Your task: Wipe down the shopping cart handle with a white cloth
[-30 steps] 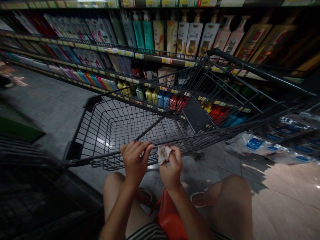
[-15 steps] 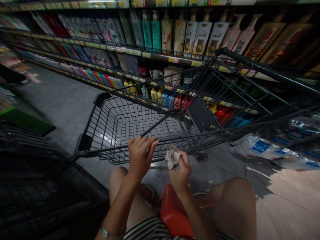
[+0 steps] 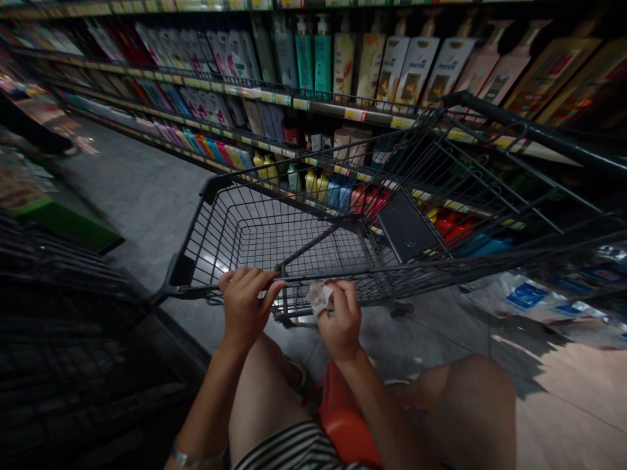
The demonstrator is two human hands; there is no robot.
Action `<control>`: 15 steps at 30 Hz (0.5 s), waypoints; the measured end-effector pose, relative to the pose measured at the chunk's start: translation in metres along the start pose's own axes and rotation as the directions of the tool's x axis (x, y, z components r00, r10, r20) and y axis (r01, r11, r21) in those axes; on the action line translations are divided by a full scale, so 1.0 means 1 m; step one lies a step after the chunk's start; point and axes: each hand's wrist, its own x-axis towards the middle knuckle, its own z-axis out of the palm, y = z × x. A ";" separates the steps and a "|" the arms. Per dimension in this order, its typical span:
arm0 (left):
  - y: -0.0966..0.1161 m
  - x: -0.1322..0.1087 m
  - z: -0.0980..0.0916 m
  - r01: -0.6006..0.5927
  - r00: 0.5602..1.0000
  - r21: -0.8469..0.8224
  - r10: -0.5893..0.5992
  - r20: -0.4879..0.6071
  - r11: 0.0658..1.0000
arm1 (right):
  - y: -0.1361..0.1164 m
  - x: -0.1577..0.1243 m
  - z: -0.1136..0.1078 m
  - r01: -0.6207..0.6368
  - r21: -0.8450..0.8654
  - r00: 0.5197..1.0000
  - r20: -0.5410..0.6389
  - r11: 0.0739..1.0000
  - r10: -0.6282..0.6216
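A black wire shopping cart stands across in front of me, its basket bare inside. My left hand is closed over the cart's near top rail, fingers hooked over it from above. To its right, my right hand pinches a crumpled, soiled white tissue against or just beside the same rail; whether the tissue touches the metal I cannot tell. Below the right forearm, a red, smooth object sits between my legs.
Shelves of shampoo bottles run along behind the cart. Plastic-wrapped packs lie at the right. A green-edged stand and dark wire racks are at the left. Another person's leg shows at the far left.
My left hand has slid left along the rail. My right hand, with the tissue, has also moved left and slightly up. The view has shifted a little.
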 end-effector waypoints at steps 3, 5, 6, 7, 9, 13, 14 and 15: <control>-0.001 0.000 0.002 -0.012 1.000 0.012 0.012 -0.003 1.000 | 0.012 -0.010 0.003 -0.025 -0.009 0.998 0.062 1.000 0.026; -0.001 0.001 0.001 -0.025 1.000 0.014 0.025 -0.014 1.000 | 0.021 -0.018 0.001 -0.065 -0.017 0.994 0.084 0.998 0.066; -0.001 0.001 0.001 -0.031 0.999 0.015 0.032 -0.018 0.999 | 0.025 -0.021 -0.001 -0.091 -0.016 0.992 0.084 0.996 0.092; -0.002 0.002 0.001 -0.037 0.999 0.014 0.038 -0.021 0.999 | 0.028 -0.023 -0.004 -0.115 -0.011 0.991 0.073 0.993 0.115; -0.002 0.003 0.000 -0.041 0.999 0.010 0.041 -0.023 0.999 | 0.029 -0.023 -0.015 -0.142 0.003 0.989 0.030 0.990 0.142; 0.001 0.004 -0.001 0.014 1.000 -0.020 -0.014 0.007 1.000 | 0.023 -0.005 -0.047 -0.114 -0.012 0.986 -0.121 0.993 0.111; 0.004 0.004 -0.001 0.035 0.999 -0.031 -0.035 0.017 0.999 | 0.022 0.002 -0.054 -0.108 -0.027 0.981 -0.162 0.994 0.102; 0.006 0.005 -0.001 0.053 0.998 -0.039 -0.052 0.023 0.998 | 0.022 0.010 -0.061 -0.105 -0.046 0.975 -0.203 0.993 0.094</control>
